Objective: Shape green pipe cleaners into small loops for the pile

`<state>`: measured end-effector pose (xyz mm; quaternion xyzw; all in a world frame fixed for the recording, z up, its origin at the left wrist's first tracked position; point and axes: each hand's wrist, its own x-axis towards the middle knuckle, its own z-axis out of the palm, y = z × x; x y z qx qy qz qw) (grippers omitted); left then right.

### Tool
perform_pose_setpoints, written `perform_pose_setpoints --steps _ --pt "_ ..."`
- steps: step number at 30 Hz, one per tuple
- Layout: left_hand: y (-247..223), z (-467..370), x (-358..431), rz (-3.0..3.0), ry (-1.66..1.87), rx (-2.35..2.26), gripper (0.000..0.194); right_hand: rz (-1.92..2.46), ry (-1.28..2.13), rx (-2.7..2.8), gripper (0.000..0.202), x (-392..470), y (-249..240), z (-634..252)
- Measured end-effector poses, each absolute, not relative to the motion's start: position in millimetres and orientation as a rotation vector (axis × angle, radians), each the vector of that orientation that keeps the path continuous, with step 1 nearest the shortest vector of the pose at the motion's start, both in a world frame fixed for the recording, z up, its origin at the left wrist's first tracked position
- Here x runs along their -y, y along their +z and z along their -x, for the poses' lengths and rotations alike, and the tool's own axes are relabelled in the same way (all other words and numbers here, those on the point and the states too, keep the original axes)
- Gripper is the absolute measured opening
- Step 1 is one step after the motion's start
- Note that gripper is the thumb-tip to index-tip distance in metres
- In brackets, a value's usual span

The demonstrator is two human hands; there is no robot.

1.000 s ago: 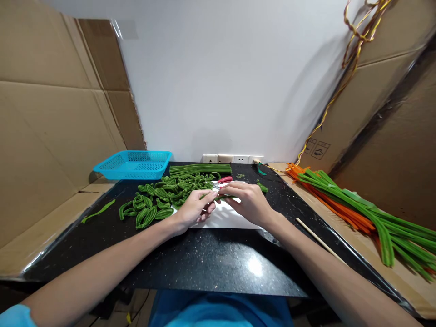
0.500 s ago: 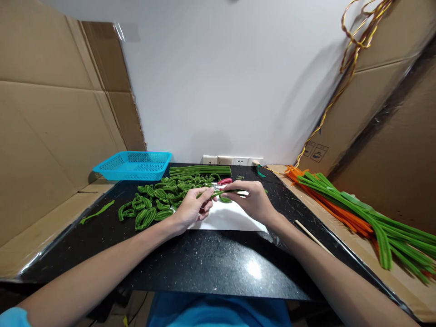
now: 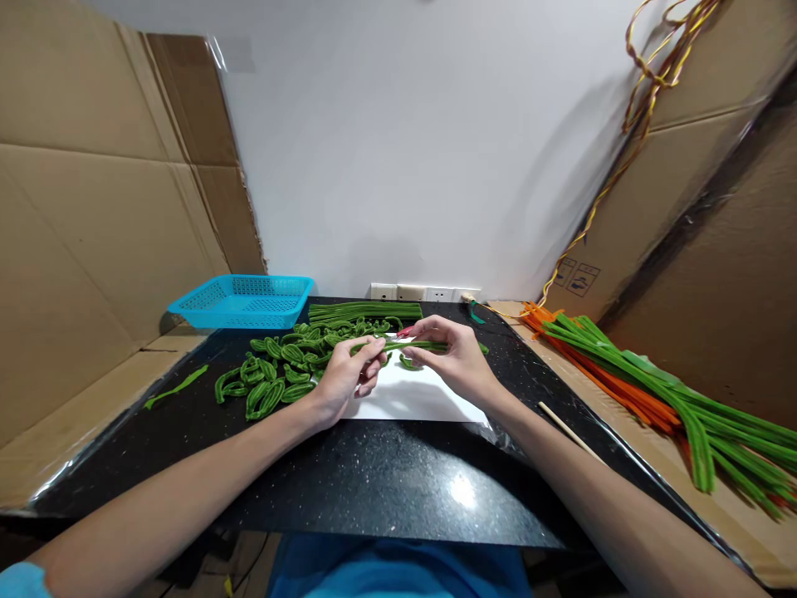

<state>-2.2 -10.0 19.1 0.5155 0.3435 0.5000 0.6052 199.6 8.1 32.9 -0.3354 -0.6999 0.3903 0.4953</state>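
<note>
A green pipe cleaner (image 3: 395, 345) stretches between my two hands, above a white sheet of paper (image 3: 414, 399). My left hand (image 3: 341, 382) is closed on one end, thumb against the fingers. On the other side, my right hand (image 3: 457, 357) pinches the same stem between thumb and fingers. Red-handled pliers (image 3: 404, 332) lie just behind, partly covered by my right hand. Left of the paper spreads a heap of green pipe cleaners bent into leaf-like loops (image 3: 267, 390). One small curled green piece (image 3: 408, 363) rests on the paper.
Straight green stems (image 3: 367, 311) lie at the back by the wall. A blue basket (image 3: 242, 314) stands back left, a green strip (image 3: 178, 388) in front of it. At right are a thin stick (image 3: 568, 430), orange strips (image 3: 628, 394) and long green stems (image 3: 697, 407).
My right hand has lifted slightly and shifted left, its fingers more curved. The stem between my hands now lies more level and shows more. My left hand has moved a little left.
</note>
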Motion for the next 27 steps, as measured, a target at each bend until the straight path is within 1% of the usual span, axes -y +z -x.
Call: perform_pose_setpoints --steps 5,11,14,18,22,24,27 --pt "20.8 2.5 10.7 -1.159 1.168 -0.781 0.042 0.79 1.085 1.569 0.038 -9.3 31.7 -198.4" --pt "15.9 2.5 8.3 -1.163 1.154 -0.775 0.043 0.774 0.975 1.635 0.033 -6.1 30.7 -196.0" --pt "14.4 2.5 7.7 -1.179 1.143 -0.767 0.042 0.852 0.772 1.741 0.027 -2.0 30.0 -193.7" --pt "14.9 0.0 8.6 -1.211 1.135 -0.794 0.046 0.96 0.408 1.87 0.019 0.3 24.6 -192.6" --pt "14.1 -1.9 7.9 -1.224 1.139 -0.817 0.047 1.04 -0.019 2.079 0.019 2.4 18.5 -192.2" --pt "13.1 -1.8 6.6 -1.223 1.146 -0.83 0.048 1.038 -0.122 2.145 0.019 4.7 18.0 -191.3" --pt "11.1 -1.1 4.7 -1.251 1.133 -0.849 0.048 1.04 -0.135 2.185 0.023 7.7 20.2 -189.9"
